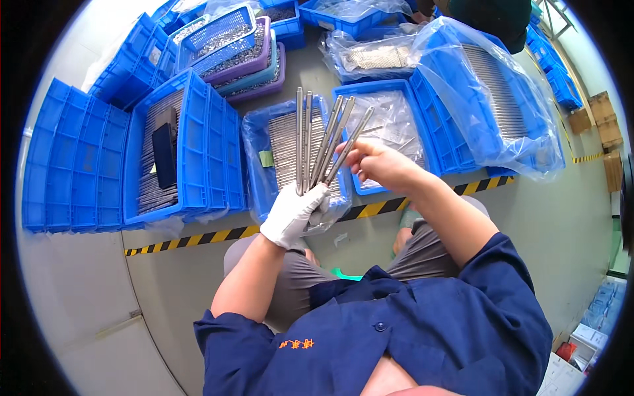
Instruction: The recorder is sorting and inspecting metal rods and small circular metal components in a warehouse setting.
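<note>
My left hand (290,214), in a white glove, is closed around the lower ends of several slim metal bars (324,142). They stand up from the fist, fanned apart at the top. My bare right hand (376,164) is beside the rightmost bar, its fingers loosely bent and apart; a fingertip reaches behind that bar, and whether it presses on it I cannot tell. Under the bars sits a blue crate (256,142) lined with clear plastic, filled with rows of similar bars. Right of it, another blue crate (362,187) holds a plastic sheet and a few loose bars.
Stacked blue crates (214,145) rise at the left, a black phone (164,156) lying on the bars inside. Baskets of small metal parts (247,66) stand behind. A plastic-covered crate (508,99) of bars is at right. Black-and-yellow tape (370,210) crosses the floor before my feet.
</note>
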